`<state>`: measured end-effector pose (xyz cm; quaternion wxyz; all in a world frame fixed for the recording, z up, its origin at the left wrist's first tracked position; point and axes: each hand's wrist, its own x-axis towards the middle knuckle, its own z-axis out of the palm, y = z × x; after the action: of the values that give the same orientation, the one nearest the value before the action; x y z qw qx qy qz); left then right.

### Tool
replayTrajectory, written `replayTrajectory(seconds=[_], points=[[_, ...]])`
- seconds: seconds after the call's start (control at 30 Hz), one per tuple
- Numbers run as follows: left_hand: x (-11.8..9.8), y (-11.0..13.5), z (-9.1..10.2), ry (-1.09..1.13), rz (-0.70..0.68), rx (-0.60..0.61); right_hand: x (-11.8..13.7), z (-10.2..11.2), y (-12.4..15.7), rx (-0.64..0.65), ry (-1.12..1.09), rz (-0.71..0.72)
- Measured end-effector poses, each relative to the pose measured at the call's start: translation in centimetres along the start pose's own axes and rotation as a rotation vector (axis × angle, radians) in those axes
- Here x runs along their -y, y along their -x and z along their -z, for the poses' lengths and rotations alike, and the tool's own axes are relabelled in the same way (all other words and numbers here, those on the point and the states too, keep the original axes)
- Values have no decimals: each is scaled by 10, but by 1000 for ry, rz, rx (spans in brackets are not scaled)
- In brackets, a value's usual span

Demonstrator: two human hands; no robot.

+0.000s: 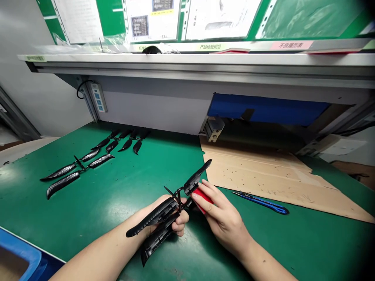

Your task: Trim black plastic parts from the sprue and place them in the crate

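Observation:
Near the front of the bench, my left hand (181, 224) is closed around a black molded plastic part (159, 215). Several ribbed, blade-like pieces branch from a thin central runner on this part, their hollow undersides facing up. My right hand (227, 220) grips a red tool (204, 197) against the upper right piece, close to where it joins the runner. Only the tool's red body shows; its working end is hidden by my fingers and the part, so its kind is unclear.
More black molded parts (98, 160) lie on the green bench (137, 179) at the left and back. A blue utility knife (263, 203) rests by a cardboard sheet (252, 175) on the right. A blue bin (29, 253) stands front left. A shelf (187, 60) overhangs the back.

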<state>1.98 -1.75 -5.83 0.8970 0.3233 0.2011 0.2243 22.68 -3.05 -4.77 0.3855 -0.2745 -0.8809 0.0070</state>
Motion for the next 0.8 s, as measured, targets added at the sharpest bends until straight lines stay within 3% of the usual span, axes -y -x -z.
replayTrajectory(seconds=[0.33, 0.47, 0.6, 0.73, 0.8], points=[[0, -2, 3, -6, 8, 27, 1, 2, 0, 7, -34, 46], [1, -1, 1, -5, -7, 23, 3, 1, 0, -21, -3, -19], [0, -1, 3, -5, -6, 23, -6, 4, 3, 26, -40, 24], [-3, -8, 8, -48, -3, 13, -14, 13, 5, -171, 13, -315], [-2, -13, 11, -84, 0, -16, -8, 14, 4, -203, -109, -441]])
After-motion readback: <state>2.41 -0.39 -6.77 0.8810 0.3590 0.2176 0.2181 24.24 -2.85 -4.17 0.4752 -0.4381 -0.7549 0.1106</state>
